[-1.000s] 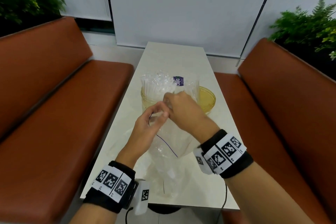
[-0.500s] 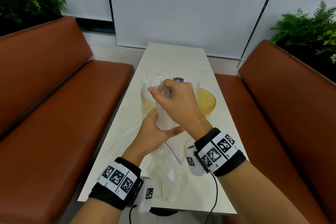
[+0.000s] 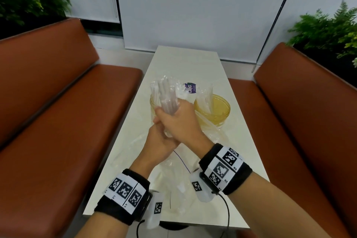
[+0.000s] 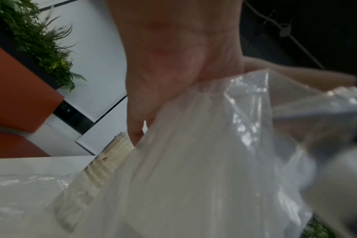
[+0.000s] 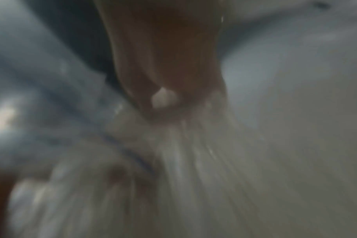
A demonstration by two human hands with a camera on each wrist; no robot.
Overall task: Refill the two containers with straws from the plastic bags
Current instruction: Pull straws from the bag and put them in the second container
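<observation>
My right hand grips a bundle of clear-wrapped straws, held upright just in front of the left amber container. That container has several straws in it. The right amber container holds a few straws. Just below, my left hand holds the mouth of the clear plastic bag, which trails toward me on the white table. In the left wrist view the bag crosses my palm. The right wrist view is blurred, showing a finger over pale straws.
A second crumpled bag lies by the right container, and a purple label shows behind the containers. A loose wrapped straw lies near the table's left edge. Brown benches flank the narrow table, with plants behind them.
My right hand has drawn a bundle of straws up out of the bag and raised it toward the left container. The left hand stayed low on the bag.
</observation>
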